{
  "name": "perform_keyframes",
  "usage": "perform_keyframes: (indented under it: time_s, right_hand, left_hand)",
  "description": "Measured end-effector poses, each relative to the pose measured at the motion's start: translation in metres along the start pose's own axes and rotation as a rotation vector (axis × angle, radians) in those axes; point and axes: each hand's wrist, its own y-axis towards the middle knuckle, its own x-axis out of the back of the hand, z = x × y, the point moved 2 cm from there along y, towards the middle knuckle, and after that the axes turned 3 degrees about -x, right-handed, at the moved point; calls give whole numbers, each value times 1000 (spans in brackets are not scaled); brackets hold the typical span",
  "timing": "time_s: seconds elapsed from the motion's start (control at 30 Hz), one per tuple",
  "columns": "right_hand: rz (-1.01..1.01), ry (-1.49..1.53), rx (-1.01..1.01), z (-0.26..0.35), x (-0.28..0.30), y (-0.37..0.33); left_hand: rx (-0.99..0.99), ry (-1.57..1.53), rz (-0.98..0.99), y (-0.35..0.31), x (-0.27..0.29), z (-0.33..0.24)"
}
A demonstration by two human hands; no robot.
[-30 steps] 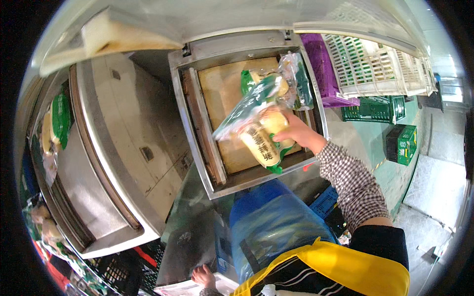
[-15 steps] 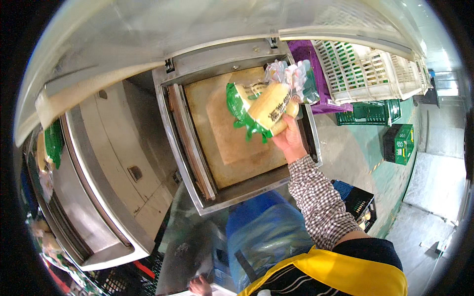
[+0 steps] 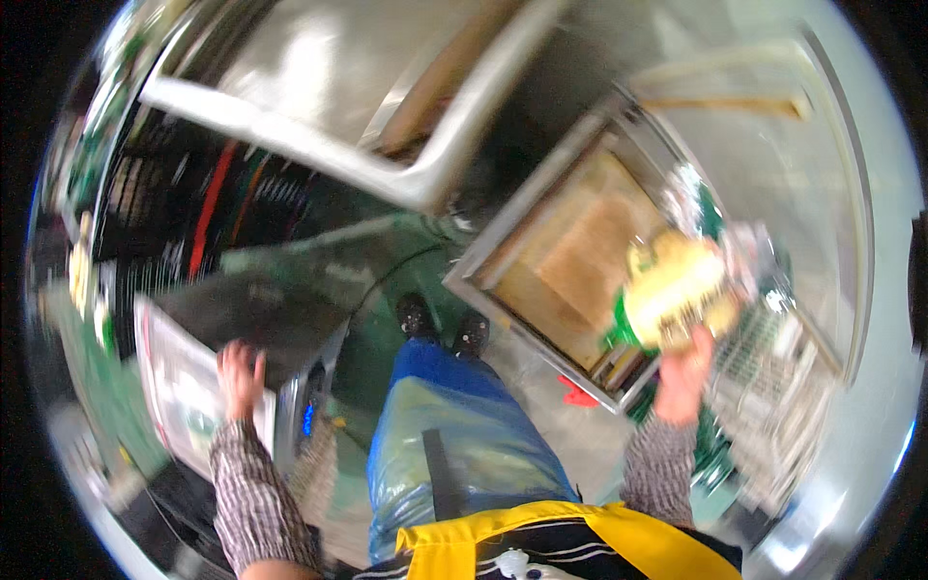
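Observation:
My right hand [image 3: 684, 367] is closed around plastic-wrapped food packs [image 3: 677, 295], yellow with green ends and clear crinkled tops. It holds them over the near right corner of an open metal-framed bin [image 3: 527, 232], with a brown sheet [image 3: 599, 256] on its tan bottom. Motion blur hides what is inside the wrapping. At the left, my left hand [image 3: 240, 377] is raised with its fingers apart and nothing in it. Beside it are a white-edged panel [image 3: 179, 372] and a small device with a lit blue display [image 3: 308, 419]. I cannot tell whether the hand touches either.
A clear lid [image 3: 764, 155] stands raised along the bin's far right side. Another white-rimmed metal case [image 3: 290, 135] is at the upper left, above dark crates [image 3: 145, 193]. A white slatted crate [image 3: 773, 396] lies at the right. My blue-covered legs [image 3: 454, 425] are in the middle.
My view has swung left, blurring the scene. My right hand still grips the packs, now nearer the bin's corner. My left hand, barely visible before, now shows fully with its forearm.

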Motion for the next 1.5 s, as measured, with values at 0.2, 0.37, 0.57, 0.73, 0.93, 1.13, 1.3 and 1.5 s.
perform_keyframes:
  time_s: [0.2,0.37,0.57,0.73,0.93,1.13,1.3,1.5]
  right_hand:
    - [447,-812,-94,9,-35,-84]
    - [851,-738,-450,-57,-78,-129]
    - [1319,-847,-695,-127,-103,-236]
    - [1674,-1061,-969,-124,-94,-316]
    - [2061,-1178,-1236,-132,-43,-447]
    - [1802,-1656,-1539,-170,46,-545]
    - [1905,-1787,-1602,-226,149,-619]
    - [2506,-2004,-1067,-299,272,-686]
  left_hand:
    - [234,-47,-272,-1,16,-13]
    - [652,16,-472,-27,-14,-15]
    - [697,-89,-1074,-82,-22,-62]
    - [538,-1727,-1154,-209,-47,-249]
    - [574,-2029,-1044,-437,-68,-444]
    - [1135,-2083,-1694,-540,-42,-550]
    - [1815,-1829,-2118,-600,-79,-629]
    - [2836,-1119,-2027,-665,-148,-746]
